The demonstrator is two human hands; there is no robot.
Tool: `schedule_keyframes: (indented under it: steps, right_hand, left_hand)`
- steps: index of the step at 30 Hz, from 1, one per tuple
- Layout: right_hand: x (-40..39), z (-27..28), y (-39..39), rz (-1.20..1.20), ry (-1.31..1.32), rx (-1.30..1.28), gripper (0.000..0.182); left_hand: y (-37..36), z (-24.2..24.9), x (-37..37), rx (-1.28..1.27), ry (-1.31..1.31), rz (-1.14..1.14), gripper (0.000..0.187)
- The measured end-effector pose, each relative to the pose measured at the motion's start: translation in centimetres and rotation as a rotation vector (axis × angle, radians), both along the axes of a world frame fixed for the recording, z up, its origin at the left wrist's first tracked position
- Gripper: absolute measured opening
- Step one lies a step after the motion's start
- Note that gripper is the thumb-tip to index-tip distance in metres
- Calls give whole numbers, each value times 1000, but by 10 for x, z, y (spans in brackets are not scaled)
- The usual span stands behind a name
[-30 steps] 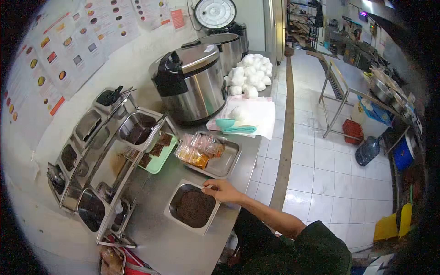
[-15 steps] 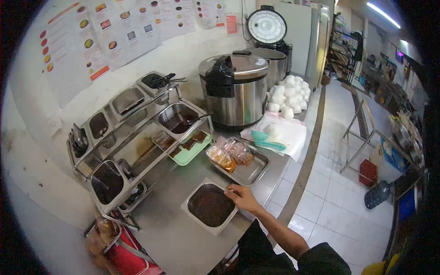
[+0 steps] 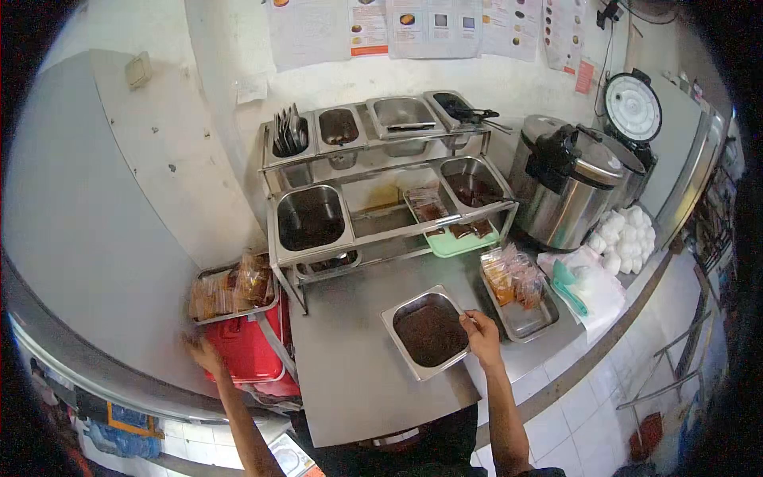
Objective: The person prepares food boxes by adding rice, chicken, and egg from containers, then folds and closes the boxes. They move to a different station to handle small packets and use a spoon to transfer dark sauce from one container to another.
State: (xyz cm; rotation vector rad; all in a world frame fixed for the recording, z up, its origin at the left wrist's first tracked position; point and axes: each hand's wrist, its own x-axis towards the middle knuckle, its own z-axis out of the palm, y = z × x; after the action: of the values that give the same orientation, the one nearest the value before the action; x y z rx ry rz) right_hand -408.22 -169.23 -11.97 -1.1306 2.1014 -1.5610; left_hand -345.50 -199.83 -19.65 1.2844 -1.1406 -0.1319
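At the near right corner of the steel pan (image 3: 429,330), the right hand (image 3: 482,335) pinches the rim, thumb over the lip and fingers closed on the edge, which keeps the skin clear of the dark, crumbly filling and gives a firm purchase on the thin metal. Ahead of that grip and slightly to its right lies a shallow tray of sauce packets (image 3: 517,286), just beside the pan. Farther beyond the grip stands the tiered rack of steel containers (image 3: 381,183), with a green tray (image 3: 461,238) tucked under its lower shelf. Far off to the left, the left hand (image 3: 205,354) reaches toward the corner of a red case (image 3: 246,350), which carries another tray of packets (image 3: 232,290) on its lid; the hand is blurred, so I cannot tell whether its fingers are spread or closed. To the right of the pan grip sit two rice cookers (image 3: 568,191).
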Motion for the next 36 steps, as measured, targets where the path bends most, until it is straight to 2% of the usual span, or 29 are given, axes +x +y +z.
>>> schedule_keyframes:
  steps: [2,4,6,10,11,12,15,16,18,19,21,22,25,26,27,29,30,31,32,33,35,36]
  right_hand:
    - [2,3,-2,1,-6,5,29]
    - [4,13,-1,4,21,43,25]
    - [10,24,-2,30,-24,25,23]
    - [10,20,2,70,-98,13,23]
    - [12,24,-1,76,-112,-5,23]
    - [18,38,0,78,-170,95,26]
    - [27,21,-10,139,-263,57,27]
    - [33,17,-14,153,-118,13,29]
    - [48,22,-22,215,-185,50,32]
    - [55,25,-25,239,-218,69,33]
    - [67,28,-34,263,-97,106,35]
    - [70,31,-38,276,-35,126,36]
    - [80,78,-38,380,-194,349,36]
    - [74,71,-45,413,165,245,36]
    - [57,73,-49,440,246,167,35]
    - [28,144,-58,498,402,17,33]
    - [24,209,-58,333,430,57,30]
    - [-10,213,-86,230,522,-211,25]
    - [-26,253,-101,79,490,-213,19]
    - [-52,279,-126,-84,713,-355,19]
    - [-94,333,-170,-298,921,-382,18]
    - [-110,350,-190,-353,931,-237,19]
  left_hand:
    - [83,60,-77,68,89,60,66]
    - [111,28,-84,12,47,28,58]
    - [159,50,-127,21,104,-110,52]
    - [209,45,-194,121,239,-272,52]
    - [219,46,-211,134,277,-321,51]
    - [227,49,-226,148,314,-368,50]
    - [244,69,-257,195,222,-576,46]
    - [251,79,-267,229,216,-590,45]
    - [261,95,-288,297,207,-630,43]
    - [261,91,-293,294,234,-654,42]
    - [263,74,-299,288,284,-709,42]
    - [268,78,-300,250,220,-691,41]
    - [276,79,-298,306,179,-598,39]
    - [275,73,-294,249,172,-576,38]
    - [278,69,-291,257,127,-570,36]
    - [297,85,-280,281,36,-547,32]
    - [299,76,-272,331,12,-569,34]
    - [304,62,-262,383,-10,-587,35]
    - [303,54,-258,437,-28,-604,37]
    - [298,53,-258,389,-87,-589,37]
    - [296,46,-256,323,-198,-543,37]
    - [291,46,-263,280,-132,-532,40]
